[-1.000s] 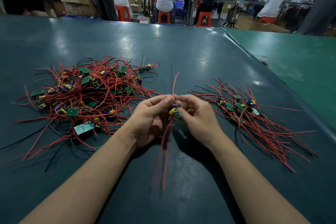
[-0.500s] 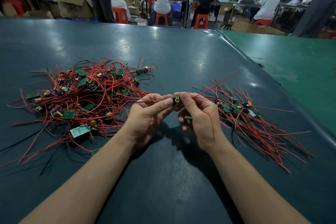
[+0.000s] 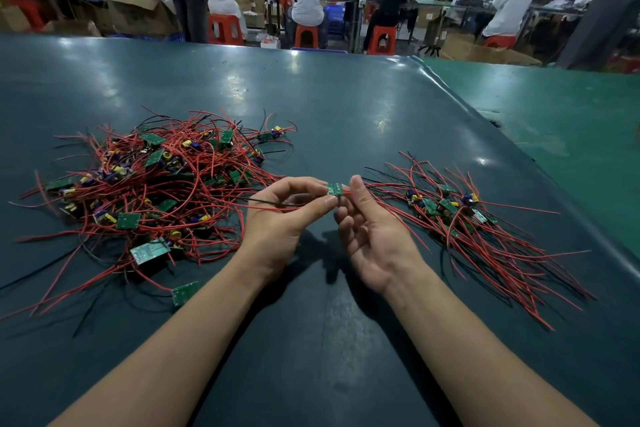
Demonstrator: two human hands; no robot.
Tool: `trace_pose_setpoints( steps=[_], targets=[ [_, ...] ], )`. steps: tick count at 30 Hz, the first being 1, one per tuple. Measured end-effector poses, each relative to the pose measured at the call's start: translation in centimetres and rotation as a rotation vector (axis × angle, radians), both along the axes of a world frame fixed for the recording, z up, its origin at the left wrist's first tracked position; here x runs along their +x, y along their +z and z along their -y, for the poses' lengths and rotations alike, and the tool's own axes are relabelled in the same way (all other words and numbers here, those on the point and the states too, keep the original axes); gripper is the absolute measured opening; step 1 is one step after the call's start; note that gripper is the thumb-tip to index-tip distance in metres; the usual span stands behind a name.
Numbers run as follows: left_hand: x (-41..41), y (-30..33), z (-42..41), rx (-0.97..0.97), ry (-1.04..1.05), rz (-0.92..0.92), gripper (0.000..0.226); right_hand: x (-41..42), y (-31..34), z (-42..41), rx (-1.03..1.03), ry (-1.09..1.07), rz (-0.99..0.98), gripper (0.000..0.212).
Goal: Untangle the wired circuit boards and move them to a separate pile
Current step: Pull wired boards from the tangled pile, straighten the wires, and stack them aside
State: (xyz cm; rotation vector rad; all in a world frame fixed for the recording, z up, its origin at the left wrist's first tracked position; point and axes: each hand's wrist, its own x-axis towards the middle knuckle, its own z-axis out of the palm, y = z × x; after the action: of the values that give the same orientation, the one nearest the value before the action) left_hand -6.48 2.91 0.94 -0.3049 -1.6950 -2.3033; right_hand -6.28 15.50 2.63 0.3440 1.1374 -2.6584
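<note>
Centrally, hands (image 3: 341, 215) pinching circuit board (image 3: 335, 189)

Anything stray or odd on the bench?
One circuit board lies apart at the near edge of the tangled pile, face up with no wire clearly attached. The sorted pile looks orderly; no damage visible.

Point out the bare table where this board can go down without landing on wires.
Bare table lies between the forearms, below the held board. More lies beyond both piles, toward the far edge. The tangled pile crowds the left; the sorted pile fans its wires to the right edge.
</note>
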Motion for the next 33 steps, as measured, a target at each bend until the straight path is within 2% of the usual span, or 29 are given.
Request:
trace_pose_setpoints(
  steps=[6, 12, 14, 17, 20, 27, 33],
  targets=[
    [0.0, 0.0, -0.1, -0.151, 0.11, -0.06, 0.02, -0.2, 0.3, -0.2, -0.241, -0.042, 0.054, 0.016],
    [0.2, 0.1, -0.3, -0.226, 0.158, -0.081, 0.029, -0.3, 0.1, -0.1, -0.185, -0.057, 0.051, 0.007],
    [0.3, 0.2, -0.3, -0.233, 0.155, -0.077, 0.031, -0.3, 0.0, -0.1, -0.089, -0.064, 0.001, 0.006],
    [0.3, 0.3, -0.3, -0.242, 0.157, -0.071, 0.036, -0.7, -0.3, -0.3, 0.221, -0.153, -0.127, 0.009],
    [0.3, 0.3, -0.3, -0.207, 0.176, -0.073, 0.038, -1.2, 0.0, -0.9, 0.306, -0.275, -0.178, 0.013],
    [0.1, 0.3, -0.2, -0.188, 0.224, -0.09, 0.031, -2.3, 0.5, -3.5, 0.216, -0.514, -0.19, 0.013],
    [-0.3, 0.6, 0.5, -0.07, 0.326, -0.082, 0.029, -2.4, 0.5, -4.7, 0.055, -0.639, -0.123, 0.027]
  ],
)
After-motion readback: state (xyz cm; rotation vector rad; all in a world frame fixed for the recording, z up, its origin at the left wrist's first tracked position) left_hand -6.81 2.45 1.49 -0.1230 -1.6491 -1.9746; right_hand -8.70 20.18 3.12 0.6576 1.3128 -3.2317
